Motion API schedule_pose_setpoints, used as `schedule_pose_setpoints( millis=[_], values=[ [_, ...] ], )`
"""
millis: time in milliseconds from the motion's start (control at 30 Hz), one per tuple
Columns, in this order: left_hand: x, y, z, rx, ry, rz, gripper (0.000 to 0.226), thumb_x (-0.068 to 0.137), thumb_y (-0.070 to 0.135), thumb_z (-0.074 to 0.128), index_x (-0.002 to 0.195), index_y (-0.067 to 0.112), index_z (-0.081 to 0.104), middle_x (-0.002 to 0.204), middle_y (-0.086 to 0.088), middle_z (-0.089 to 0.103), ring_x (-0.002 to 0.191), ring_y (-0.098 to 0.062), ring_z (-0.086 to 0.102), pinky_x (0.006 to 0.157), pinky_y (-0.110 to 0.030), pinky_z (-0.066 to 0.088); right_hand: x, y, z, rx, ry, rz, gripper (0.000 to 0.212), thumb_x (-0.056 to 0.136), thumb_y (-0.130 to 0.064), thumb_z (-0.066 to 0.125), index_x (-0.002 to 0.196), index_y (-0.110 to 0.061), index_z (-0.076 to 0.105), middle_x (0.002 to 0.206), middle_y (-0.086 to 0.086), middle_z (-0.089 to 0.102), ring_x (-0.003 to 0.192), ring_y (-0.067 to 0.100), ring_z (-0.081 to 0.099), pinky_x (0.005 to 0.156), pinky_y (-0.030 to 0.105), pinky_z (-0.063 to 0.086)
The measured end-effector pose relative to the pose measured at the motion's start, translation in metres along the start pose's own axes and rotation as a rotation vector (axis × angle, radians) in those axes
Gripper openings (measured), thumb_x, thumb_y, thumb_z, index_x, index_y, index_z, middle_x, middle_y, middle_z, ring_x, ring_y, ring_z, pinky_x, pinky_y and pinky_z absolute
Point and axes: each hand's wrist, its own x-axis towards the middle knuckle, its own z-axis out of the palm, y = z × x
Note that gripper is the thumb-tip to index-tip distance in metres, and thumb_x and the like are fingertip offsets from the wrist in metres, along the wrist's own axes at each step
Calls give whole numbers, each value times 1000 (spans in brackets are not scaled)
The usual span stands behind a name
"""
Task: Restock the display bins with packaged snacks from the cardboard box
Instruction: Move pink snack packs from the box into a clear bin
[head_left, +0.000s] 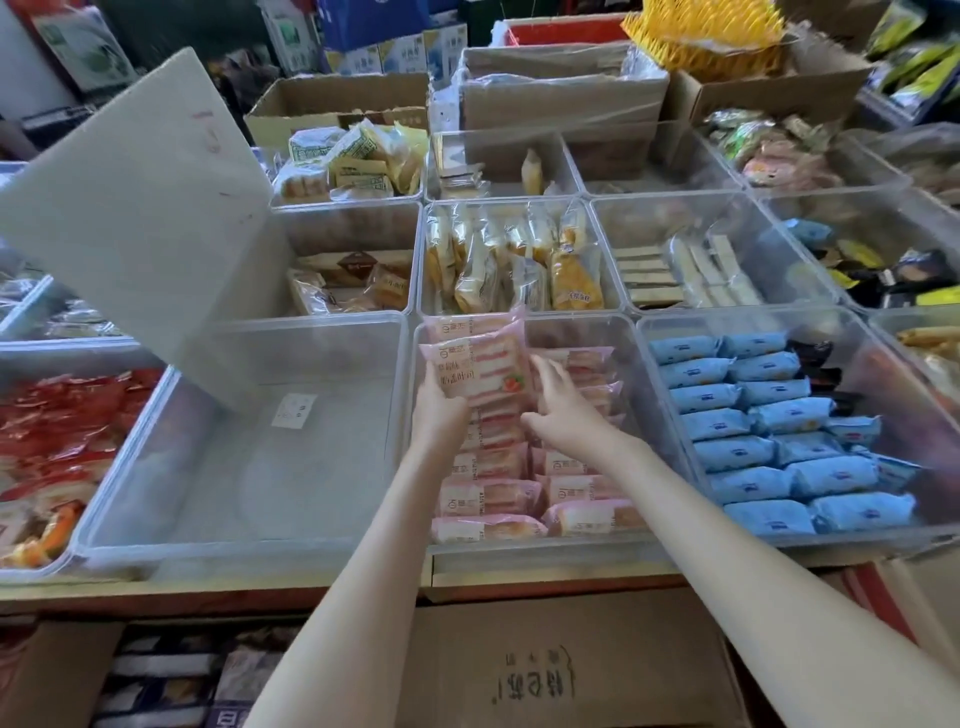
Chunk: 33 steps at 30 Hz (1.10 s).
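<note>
Both my hands reach into a clear plastic display bin (636, 332) in the front row's middle. My left hand (439, 402) and my right hand (563, 402) together grip a small stack of pink packaged snacks (478, 358), one hand on each side, held just above the bin's far left part. Rows of the same pink packs (493, 499) fill the bin's near part. A cardboard box (561, 670) with printed lettering sits below the counter edge, its flap shut over the contents.
An empty clear bin (249, 467) lies left of the pink one, its white lid (140, 208) tilted up. Blue packs (769, 441) fill the bin to the right. Red packs (57, 431) sit far left. Several bins and cartons of bread stand behind.
</note>
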Motion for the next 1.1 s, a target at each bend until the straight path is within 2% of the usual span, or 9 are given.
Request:
schedule_pose_setpoints(
  millis=[67, 133, 233, 333, 533, 700, 800, 867, 1100],
  values=[
    [-1, -9, 11, 83, 68, 65, 77, 64, 14, 37, 138, 35, 35, 140, -9, 43, 119, -28, 54, 93, -51, 51, -18, 1, -12, -76, 6, -14, 77, 94, -16, 52, 152, -17, 1, 159, -1, -5, 146, 20, 5, 117, 35, 11],
    [-35, 18, 24, 151, 76, 120, 68, 68, 17, 40, 135, 25, 39, 143, -13, 36, 125, -31, 47, 97, -50, 48, -41, -2, -30, -140, 48, -33, 74, 95, -16, 51, 152, -16, 4, 159, 1, -2, 146, 21, 6, 117, 37, 10],
    [-77, 50, 54, 223, 39, 250, 57, 76, 10, 46, 133, 11, 43, 133, -10, 45, 122, -25, 47, 102, -38, 42, -77, -3, -62, -197, 138, -69, 70, 95, -18, 52, 151, -13, 11, 158, 4, 8, 145, 21, 11, 118, 37, 15],
    [-119, 71, 96, 286, -24, 390, 64, 73, 28, 44, 133, 8, 46, 133, -5, 52, 124, -20, 48, 109, -37, 38, -129, 0, -103, -202, 209, -112, 63, 95, -16, 52, 148, -11, 20, 153, 6, 20, 141, 21, 21, 112, 31, 20],
    [-290, 115, 190, 393, -84, 576, 47, 96, 12, 49, 141, 10, 37, 144, -10, 40, 131, -24, 40, 99, -21, 28, -281, 53, -184, -223, 390, -170, 57, 94, -18, 56, 144, -13, 31, 148, 7, 33, 137, 21, 31, 106, 25, 27],
    [-408, 106, 299, 460, -189, 682, 48, 92, 10, 48, 138, 9, 40, 139, -14, 43, 128, -28, 41, 101, -27, 31, -406, 155, -229, -256, 445, -60, 57, 90, -12, 57, 142, -5, 35, 142, 16, 38, 132, 28, 37, 107, 27, 26],
    [-439, 87, 364, 638, -330, 648, 56, 92, 13, 49, 145, 9, 31, 146, -16, 34, 133, -34, 36, 109, -38, 30, -453, 219, -243, -274, 396, 73, 58, 92, -13, 54, 144, -6, 31, 145, 15, 33, 135, 29, 35, 109, 30, 27],
    [-442, 67, 397, 787, -399, 530, 60, 93, 19, 49, 148, 12, 25, 148, -16, 29, 133, -37, 33, 109, -43, 32, -471, 259, -248, -260, 352, 166, 58, 91, -15, 55, 143, -7, 31, 144, 16, 33, 134, 30, 35, 109, 33, 28],
    [-404, -29, 433, 1001, -441, 199, 56, 97, 16, 42, 149, 22, 23, 147, -15, 27, 131, -36, 36, 105, -44, 38, -457, 355, -229, -238, 133, 271, 61, 93, -18, 53, 146, -10, 25, 148, 11, 29, 137, 30, 30, 111, 37, 30]
  ],
)
